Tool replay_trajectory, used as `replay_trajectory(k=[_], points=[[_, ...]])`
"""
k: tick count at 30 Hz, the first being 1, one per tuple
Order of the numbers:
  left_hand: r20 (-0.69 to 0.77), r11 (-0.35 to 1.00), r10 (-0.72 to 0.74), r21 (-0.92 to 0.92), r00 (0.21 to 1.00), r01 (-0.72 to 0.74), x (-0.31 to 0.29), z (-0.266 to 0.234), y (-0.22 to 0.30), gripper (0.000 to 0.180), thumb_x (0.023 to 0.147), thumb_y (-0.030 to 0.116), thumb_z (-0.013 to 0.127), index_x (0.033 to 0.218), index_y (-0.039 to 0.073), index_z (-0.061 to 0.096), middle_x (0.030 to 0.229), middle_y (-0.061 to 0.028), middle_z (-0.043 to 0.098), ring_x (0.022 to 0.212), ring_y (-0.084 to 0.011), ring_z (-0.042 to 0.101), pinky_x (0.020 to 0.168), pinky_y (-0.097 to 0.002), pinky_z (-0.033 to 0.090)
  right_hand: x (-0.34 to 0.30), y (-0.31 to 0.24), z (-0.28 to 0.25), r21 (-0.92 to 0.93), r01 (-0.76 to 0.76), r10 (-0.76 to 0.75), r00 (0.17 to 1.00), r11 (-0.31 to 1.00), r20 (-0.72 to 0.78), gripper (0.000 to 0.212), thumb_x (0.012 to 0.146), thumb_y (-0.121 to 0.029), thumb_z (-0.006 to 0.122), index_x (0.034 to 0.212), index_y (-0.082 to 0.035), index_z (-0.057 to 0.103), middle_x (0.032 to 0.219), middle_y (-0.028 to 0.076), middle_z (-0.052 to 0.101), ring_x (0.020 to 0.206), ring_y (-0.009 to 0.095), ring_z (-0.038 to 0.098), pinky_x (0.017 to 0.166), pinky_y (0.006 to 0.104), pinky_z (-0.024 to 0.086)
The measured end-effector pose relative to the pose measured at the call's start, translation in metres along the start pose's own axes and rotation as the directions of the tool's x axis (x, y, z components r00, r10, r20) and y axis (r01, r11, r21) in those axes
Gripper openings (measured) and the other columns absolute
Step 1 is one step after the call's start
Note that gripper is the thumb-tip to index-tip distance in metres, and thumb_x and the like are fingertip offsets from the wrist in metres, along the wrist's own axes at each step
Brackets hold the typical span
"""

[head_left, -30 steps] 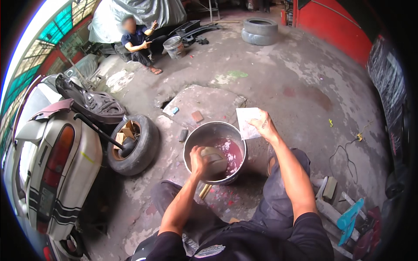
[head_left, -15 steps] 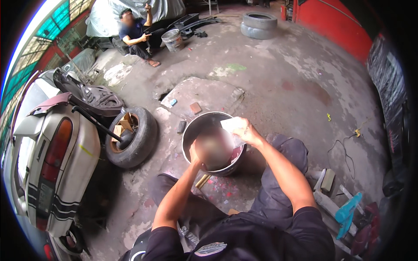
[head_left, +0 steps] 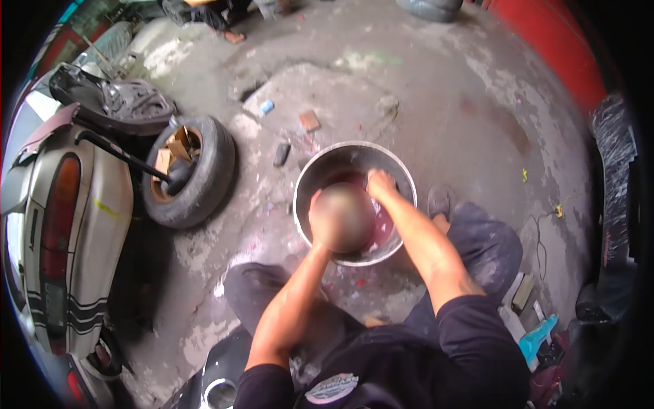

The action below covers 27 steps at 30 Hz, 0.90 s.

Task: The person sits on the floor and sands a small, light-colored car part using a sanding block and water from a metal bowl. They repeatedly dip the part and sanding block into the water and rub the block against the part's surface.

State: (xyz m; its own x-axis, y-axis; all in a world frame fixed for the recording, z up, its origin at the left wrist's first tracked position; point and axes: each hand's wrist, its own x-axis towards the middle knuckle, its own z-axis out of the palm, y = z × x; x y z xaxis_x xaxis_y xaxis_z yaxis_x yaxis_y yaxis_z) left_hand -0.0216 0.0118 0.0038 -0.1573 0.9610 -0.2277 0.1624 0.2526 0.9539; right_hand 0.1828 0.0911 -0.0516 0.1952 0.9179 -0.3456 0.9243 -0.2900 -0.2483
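Observation:
A round metal basin (head_left: 306, 170) stands on the floor between my legs, with reddish liquid (head_left: 385, 228) in its bottom. Inside it is a rounded, pale and reddish thing (head_left: 349, 215), too blurred to name. My left hand (head_left: 319, 217) grips its left side; the blur hides part of the fingers. Over the basin's right half, my right hand (head_left: 380, 183) reaches down with fingers closed. Whatever it holds is hidden from view. Pale patches show in the liquid below that hand.
On the left are a tyre (head_left: 221, 174) holding wood pieces and a white vehicle body part (head_left: 102, 177) with a tail light. Beyond the basin lie a reddish block (head_left: 309, 120), a dark block (head_left: 281, 154) and a blue piece (head_left: 267, 106). A turquoise item (head_left: 538, 339) lies at right.
My view has tipped downward. My right hand has gone lower into the basin, and the white sheet it held above the rim no longer shows. My left hand stays at the blurred thing.

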Motion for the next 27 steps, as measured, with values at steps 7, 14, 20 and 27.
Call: replay_trajectory(k=[7, 14, 20, 27], points=[[0.072, 0.978, -0.182, -0.085, 0.981, 0.188, 0.001, -0.013, 0.006, 0.073, 0.090, 0.007, 0.070, 0.156, -0.005, 0.043, 0.127, -0.0197, 0.070, 0.109, -0.0248, 0.068, 0.099, -0.0362, 0.053, 0.045, 0.015, 0.053, 0.150, -0.135, 0.100, 0.970, 0.979, 0.222, 0.048, 0.091, -0.022, 0.064, 0.134, -0.002, 0.066, 0.141, 0.025, 0.064, 0.132, 0.040, 0.062, 0.110, 0.0464, 0.051], [-0.010, 0.952, -0.229, -0.209, 0.973, 0.222, 0.003, -0.012, 0.011, 0.063, 0.095, 0.004, 0.064, 0.154, -0.008, 0.047, 0.124, -0.0222, 0.072, 0.106, -0.0241, 0.069, 0.099, -0.0341, 0.050, 0.042, 0.003, 0.000, 0.443, -0.074, -0.069, 0.952, 0.893, 0.298, 0.018, 0.075, -0.017, 0.068, 0.079, 0.000, 0.075, 0.084, 0.016, 0.075, 0.084, 0.025, 0.071, 0.081, 0.0383, 0.054], [0.029, 0.949, -0.226, -0.218, 0.974, 0.227, 0.010, -0.010, -0.001, 0.060, 0.100, 0.009, 0.065, 0.155, -0.004, 0.047, 0.136, -0.0221, 0.067, 0.115, -0.0230, 0.067, 0.101, -0.0347, 0.051, -0.037, -0.043, -0.093, 0.784, 0.054, -0.405, 0.877, 0.618, 0.259, 0.018, 0.079, -0.006, 0.070, 0.096, 0.001, 0.069, 0.089, 0.005, 0.069, 0.088, 0.017, 0.065, 0.079, 0.0331, 0.053], [0.237, 0.913, -0.219, -0.292, 0.946, 0.284, -0.008, -0.008, 0.020, 0.058, 0.101, 0.006, 0.061, 0.158, 0.004, 0.048, 0.135, -0.0175, 0.068, 0.114, -0.0207, 0.067, 0.100, -0.0335, 0.052, -0.084, -0.002, -0.074, 0.854, 0.081, -0.298, 0.950, 0.514, 0.089, 0.031, 0.084, -0.005, 0.074, 0.114, 0.002, 0.068, 0.102, 0.008, 0.075, 0.093, 0.018, 0.072, 0.086, 0.0331, 0.056]])
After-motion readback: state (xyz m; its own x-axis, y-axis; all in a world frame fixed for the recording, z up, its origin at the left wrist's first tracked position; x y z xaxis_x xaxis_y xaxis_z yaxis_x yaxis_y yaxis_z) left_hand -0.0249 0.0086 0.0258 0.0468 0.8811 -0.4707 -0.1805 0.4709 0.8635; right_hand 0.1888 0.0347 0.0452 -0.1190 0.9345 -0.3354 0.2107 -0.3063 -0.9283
